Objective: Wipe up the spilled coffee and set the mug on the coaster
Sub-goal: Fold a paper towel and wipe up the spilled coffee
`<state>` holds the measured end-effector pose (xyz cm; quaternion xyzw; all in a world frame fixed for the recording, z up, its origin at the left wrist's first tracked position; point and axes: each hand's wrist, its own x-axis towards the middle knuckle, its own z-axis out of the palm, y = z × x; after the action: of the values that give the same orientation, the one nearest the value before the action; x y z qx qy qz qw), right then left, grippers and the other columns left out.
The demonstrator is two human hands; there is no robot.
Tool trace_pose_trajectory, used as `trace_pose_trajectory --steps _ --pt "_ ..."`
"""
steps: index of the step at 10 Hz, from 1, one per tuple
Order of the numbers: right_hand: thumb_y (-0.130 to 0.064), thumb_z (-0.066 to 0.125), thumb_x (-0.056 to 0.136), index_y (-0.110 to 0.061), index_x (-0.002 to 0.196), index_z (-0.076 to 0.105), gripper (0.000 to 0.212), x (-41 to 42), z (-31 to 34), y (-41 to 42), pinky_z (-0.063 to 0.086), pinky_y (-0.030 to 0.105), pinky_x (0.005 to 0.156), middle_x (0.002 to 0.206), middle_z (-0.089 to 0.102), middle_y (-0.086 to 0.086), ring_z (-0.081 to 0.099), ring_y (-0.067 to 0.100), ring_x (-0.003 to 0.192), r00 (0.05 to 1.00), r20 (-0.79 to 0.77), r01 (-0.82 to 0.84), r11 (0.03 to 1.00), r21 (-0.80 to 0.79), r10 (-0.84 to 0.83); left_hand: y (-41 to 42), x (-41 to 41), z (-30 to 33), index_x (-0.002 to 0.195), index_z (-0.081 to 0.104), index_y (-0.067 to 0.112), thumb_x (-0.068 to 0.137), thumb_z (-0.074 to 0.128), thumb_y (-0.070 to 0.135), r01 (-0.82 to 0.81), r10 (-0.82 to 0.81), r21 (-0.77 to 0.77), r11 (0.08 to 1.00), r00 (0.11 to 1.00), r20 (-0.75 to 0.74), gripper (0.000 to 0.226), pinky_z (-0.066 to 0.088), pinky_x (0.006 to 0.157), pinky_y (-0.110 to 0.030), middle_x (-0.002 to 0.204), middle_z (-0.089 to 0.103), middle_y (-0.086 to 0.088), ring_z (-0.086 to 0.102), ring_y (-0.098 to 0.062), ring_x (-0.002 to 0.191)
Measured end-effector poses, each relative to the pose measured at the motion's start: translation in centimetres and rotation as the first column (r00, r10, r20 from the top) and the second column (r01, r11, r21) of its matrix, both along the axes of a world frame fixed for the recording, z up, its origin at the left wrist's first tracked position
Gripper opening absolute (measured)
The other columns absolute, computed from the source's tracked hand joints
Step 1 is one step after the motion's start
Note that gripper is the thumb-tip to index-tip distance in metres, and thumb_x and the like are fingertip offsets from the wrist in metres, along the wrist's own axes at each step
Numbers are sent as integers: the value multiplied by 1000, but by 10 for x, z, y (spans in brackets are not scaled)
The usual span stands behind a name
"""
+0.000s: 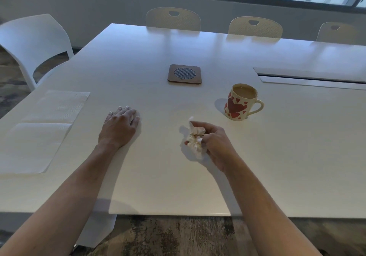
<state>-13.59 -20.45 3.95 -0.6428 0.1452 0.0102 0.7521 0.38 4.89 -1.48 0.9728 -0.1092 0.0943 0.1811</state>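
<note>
The wiping seems finished: no coffee shows on the table [198, 186], and the right hand [215, 143] has its fingers curled around a crumpled, stained napkin [195, 138]. The left hand [120, 126] lies flat on the table, fingers straight and close together. The mug [240, 102], with coffee inside, stands right of the coaster [184, 74] and apart from it, so this step is left. Two clean napkins [57, 107] lie at the left. White chairs [173, 18] surround the white table, under a window.
</note>
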Motion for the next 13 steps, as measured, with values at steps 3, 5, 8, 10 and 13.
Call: trace_pose_trajectory --steps 3,5,8,10,13 --pt "0 53 76 -30 86 79 40 -6 -11 -15 53 15 67 80 74 -17 68 2 75 995 102 71 762 -644 -6 0 0 1 131 58 17 97 47 36 0 0 -10 1000 1000 0 40 22 117 -41 149 46 -8 35 -24 142" --pt "-1 60 79 -21 93 78 30 -11 -8 -1 51 20 76 95 75 -2 65 11 78 969 217 132 502 -855 114 0 0 0 130 58 16 97 47 35 5 -5 -10 1000 1000 11 40 23 117 -42 148 47 -9 37 -25 141" --pt "-5 54 80 -11 103 76 33 -17 -2 47 52 35 88 106 67 9 65 25 92 947 77 -86 475 -876 312 -1 0 -1 132 57 17 97 46 36 2 -2 2 1000 1000 4 41 22 118 -41 149 46 -8 35 -24 142" --pt "-10 58 83 -10 120 67 38 -7 -1 56 48 24 87 118 58 10 61 25 101 915 -25 -192 380 -905 402 0 1 -1 130 58 17 97 48 34 3 -3 -5 1000 1000 14 39 23 117 -41 148 47 -8 37 -25 141" --pt "1 57 89 -8 107 71 24 12 -1 23 57 37 82 104 69 9 58 25 102 947 26 -8 104 -995 320 1 2 -2 132 57 19 97 46 36 -2 2 -15 1000 1000 -1 40 20 117 -40 150 45 -6 34 -22 142"
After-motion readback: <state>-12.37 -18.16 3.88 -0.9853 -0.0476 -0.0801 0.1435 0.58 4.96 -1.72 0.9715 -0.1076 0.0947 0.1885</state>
